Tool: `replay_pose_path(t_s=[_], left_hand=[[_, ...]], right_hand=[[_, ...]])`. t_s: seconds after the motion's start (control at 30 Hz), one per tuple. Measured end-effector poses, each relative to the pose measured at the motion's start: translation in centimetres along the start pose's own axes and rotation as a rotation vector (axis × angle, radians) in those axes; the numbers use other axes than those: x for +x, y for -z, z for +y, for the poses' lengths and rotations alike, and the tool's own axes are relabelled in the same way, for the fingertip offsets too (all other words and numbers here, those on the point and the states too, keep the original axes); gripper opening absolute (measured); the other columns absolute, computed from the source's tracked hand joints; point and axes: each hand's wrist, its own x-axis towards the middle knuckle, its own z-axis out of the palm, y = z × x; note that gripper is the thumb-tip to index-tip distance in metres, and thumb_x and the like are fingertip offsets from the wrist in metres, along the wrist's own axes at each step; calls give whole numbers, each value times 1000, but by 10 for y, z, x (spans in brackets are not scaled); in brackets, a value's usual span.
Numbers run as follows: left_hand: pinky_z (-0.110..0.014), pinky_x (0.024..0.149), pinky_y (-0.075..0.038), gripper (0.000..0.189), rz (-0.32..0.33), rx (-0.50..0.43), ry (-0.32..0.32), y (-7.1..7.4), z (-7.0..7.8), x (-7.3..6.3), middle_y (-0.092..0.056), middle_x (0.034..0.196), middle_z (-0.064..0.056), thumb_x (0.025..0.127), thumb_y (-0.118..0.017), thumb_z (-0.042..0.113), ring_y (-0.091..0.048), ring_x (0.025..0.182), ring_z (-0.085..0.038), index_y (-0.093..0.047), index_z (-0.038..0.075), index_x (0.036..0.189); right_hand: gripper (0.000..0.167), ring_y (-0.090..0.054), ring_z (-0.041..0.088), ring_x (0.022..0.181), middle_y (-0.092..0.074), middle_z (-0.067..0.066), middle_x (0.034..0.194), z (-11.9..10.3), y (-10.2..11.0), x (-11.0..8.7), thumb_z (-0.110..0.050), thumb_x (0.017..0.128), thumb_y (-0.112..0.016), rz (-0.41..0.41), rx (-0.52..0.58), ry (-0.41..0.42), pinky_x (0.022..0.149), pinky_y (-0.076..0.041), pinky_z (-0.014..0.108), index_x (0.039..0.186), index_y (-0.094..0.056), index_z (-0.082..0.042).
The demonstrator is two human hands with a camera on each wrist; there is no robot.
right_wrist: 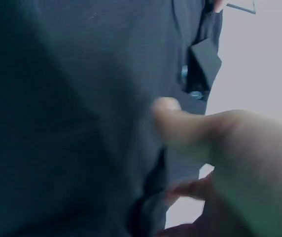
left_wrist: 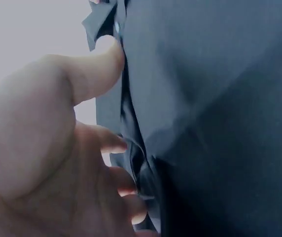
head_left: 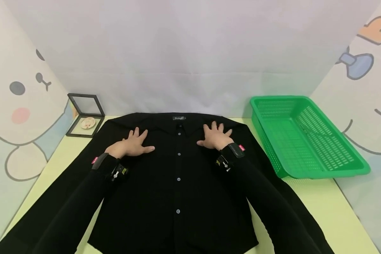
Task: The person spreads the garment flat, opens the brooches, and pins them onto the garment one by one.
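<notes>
A black button-up shirt [head_left: 158,197] lies spread on the pale yellow table, front up, with its collar [head_left: 193,121] toward the back wall and a row of pale buttons down the middle. My left hand [head_left: 131,144] lies with fingers spread over the upper chest on the left. Over the right chest, below the collar, my right hand [head_left: 215,137] has its fingers fanned out as well. In the left wrist view the thumb [left_wrist: 101,69] extends beside the button line. The right wrist view is blurred, with the right thumb [right_wrist: 185,123] over the cloth. Neither hand grips anything.
A green plastic basket [head_left: 308,173] stands at the right, beside the shirt's sleeve. At the back left is an open black frame-like case [head_left: 79,135] with a small round pale item [head_left: 88,122] inside. White fabric walls [head_left: 190,88] border the table [head_left: 320,197].
</notes>
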Motion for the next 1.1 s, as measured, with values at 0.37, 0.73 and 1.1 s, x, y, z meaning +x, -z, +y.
replay_pose_path(t_s=[0.37,0.73,1.1], left_hand=[[-74,120,0,105,-50,26,59,-16,13,-5,20,165,-35,98,-69,45,16,153,-55,0,2,165],[-72,122,-1,104,-16,1,92,-17,21,-3,17,166,-33,96,-73,39,13,154,-52,-4,5,166],[-76,119,5,106,121,-79,15,-31,4,-5,16,167,-33,92,-79,38,14,154,-53,-11,4,165]], right_hand=[[97,6,59,153,18,23,170,10,-11,-11,-60,103,-51,-155,-25,-13,125,-9,67,167,5,-13],[95,12,52,156,17,14,172,14,-16,-10,-55,101,-59,-102,107,-65,122,-4,74,168,-1,-22],[95,15,60,151,17,17,172,23,-24,-16,-53,100,-63,-10,193,19,118,-2,78,168,-7,-19]])
